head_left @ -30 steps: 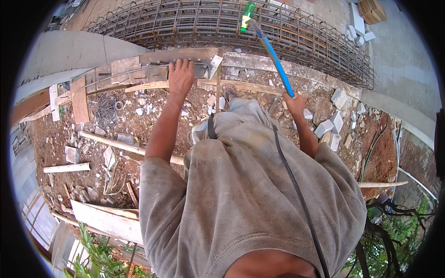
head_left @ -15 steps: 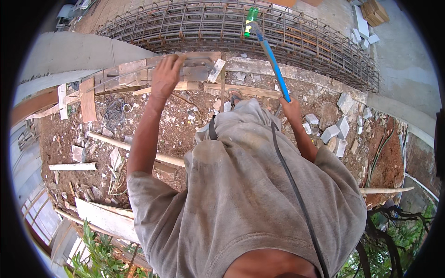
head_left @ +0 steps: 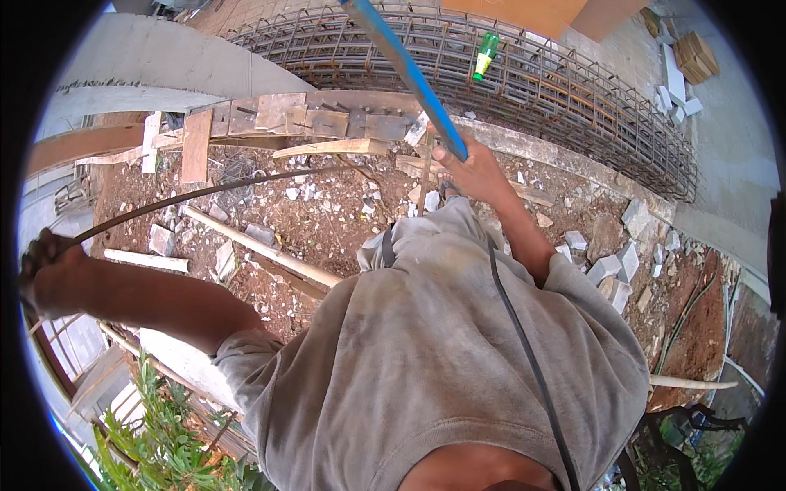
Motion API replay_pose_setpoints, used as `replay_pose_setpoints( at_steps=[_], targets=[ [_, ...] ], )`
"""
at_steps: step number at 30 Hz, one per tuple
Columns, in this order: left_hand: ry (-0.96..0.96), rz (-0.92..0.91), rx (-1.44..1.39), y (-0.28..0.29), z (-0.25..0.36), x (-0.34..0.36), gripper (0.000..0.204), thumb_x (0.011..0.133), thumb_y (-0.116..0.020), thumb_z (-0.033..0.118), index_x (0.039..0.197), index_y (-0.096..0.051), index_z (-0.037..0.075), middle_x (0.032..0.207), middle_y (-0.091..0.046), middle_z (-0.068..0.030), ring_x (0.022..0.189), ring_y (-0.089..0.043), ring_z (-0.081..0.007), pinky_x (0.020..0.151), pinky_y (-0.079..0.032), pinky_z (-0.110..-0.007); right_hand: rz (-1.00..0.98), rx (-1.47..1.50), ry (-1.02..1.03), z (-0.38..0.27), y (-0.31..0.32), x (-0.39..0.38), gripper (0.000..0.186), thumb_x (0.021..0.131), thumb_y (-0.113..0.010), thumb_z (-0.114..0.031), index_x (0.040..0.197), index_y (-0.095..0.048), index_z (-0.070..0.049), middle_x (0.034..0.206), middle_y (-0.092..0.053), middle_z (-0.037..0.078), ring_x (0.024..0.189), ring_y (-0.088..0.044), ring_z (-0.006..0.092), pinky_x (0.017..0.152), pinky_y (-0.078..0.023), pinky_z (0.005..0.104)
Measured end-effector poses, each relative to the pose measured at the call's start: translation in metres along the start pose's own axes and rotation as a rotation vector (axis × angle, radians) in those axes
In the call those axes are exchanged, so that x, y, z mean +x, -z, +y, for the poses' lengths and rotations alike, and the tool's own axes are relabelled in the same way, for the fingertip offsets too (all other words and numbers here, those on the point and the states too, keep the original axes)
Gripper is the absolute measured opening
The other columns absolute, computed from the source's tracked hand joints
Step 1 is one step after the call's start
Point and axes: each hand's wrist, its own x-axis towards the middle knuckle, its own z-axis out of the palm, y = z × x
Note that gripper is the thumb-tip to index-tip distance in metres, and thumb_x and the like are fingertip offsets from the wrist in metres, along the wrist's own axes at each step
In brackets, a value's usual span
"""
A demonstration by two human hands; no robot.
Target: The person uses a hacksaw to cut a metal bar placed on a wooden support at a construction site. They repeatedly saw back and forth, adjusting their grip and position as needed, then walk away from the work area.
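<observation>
At the far left edge, my left hand point(head_left: 53, 274) is closed around one end of a thin steel rod point(head_left: 205, 192). The rod runs to the right, slightly bowed, over the rubble. My right hand point(head_left: 475, 168), ahead of my body, grips the lower end of a long blue metal bar point(head_left: 401, 65). That bar slants up and left past the top edge, so its far end is out of view. Beyond the rod lies a wooden board point(head_left: 327, 123) with several metal pegs standing in it.
A long rebar cage point(head_left: 557, 90) crosses the far side, with a green bottle point(head_left: 486, 56) on it. Broken blocks point(head_left: 622, 266) lie at the right. A pole point(head_left: 254, 244) rests on the rubble at the left. A concrete wall point(head_left: 164, 57) stands far left.
My left hand has swung from over the pegged board to the far left, with the rod now plainly in it. My right hand moved left, and the blue bar now tilts left instead of upright.
</observation>
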Motion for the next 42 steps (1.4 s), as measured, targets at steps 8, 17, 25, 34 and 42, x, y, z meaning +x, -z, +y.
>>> replay_pose_setpoints(
  at_steps=[8, 17, 25, 34, 42],
  targets=[
    [0.519, 0.193, -0.196, -0.058, -0.110, -0.185, 0.006, 0.103, -0.043, 0.002, 0.098, -0.041, 0.000, 0.079, -0.050, -0.0066, 0.051, -0.042, -0.0114, 0.040, -0.041, -0.027, -0.176, -0.139, -0.308, 0.036, 0.055, -0.044, 0.062, 0.088, -0.069, -0.058, 0.117, -0.067, -0.002, 0.080, -0.067, 0.010, 0.077, -0.065, 0.0204, 0.071, -0.052, 0.0372],
    [1.463, -0.105, -0.048, -0.054, -0.162, -0.470, 0.044, 0.106, -0.034, 0.002, 0.148, -0.029, -0.005, 0.132, -0.055, -0.0268, 0.118, -0.063, -0.0393, 0.095, -0.060, -0.048, 0.006, -0.526, -0.492, 0.124, 0.256, -0.088, 0.051, 0.087, -0.075, -0.052, 0.099, -0.071, -0.002, 0.068, -0.056, 0.001, 0.065, -0.053, 0.0129, 0.061, -0.044, 0.0321],
    [1.355, -0.416, 0.075, -0.014, -0.189, -0.517, 0.035, 0.105, -0.044, 0.007, 0.138, -0.048, -0.006, 0.126, -0.061, -0.0218, 0.104, -0.069, -0.0322, 0.085, -0.060, -0.039, -0.040, -0.584, -0.482, 0.162, 0.274, -0.034, 0.053, 0.085, -0.074, -0.056, 0.087, -0.068, -0.003, 0.066, -0.056, 0.001, 0.063, -0.053, 0.0134, 0.058, -0.043, 0.0325],
    [0.490, -0.761, 0.832, 0.061, -0.293, -0.445, 0.033, 0.095, -0.068, 0.026, 0.114, -0.069, -0.001, 0.098, -0.071, -0.0176, 0.083, -0.070, -0.0290, 0.074, -0.055, -0.040, -0.114, -0.463, -0.559, 0.223, 0.252, 0.006, 0.054, 0.083, -0.076, -0.059, 0.085, -0.072, -0.005, 0.063, -0.060, 0.002, 0.060, -0.056, 0.0131, 0.058, -0.044, 0.0328],
    [0.662, -0.866, 0.847, 0.031, -0.346, -0.431, 0.032, 0.089, -0.076, 0.032, 0.108, -0.075, 0.005, 0.083, -0.075, -0.0130, 0.075, -0.070, -0.0256, 0.070, -0.053, -0.039, -0.285, -0.340, -0.746, 0.252, 0.245, 0.010, 0.055, 0.081, -0.079, -0.054, 0.083, -0.069, -0.001, 0.072, -0.069, 0.007, 0.060, -0.060, 0.0138, 0.060, -0.050, 0.0319]
  ],
)
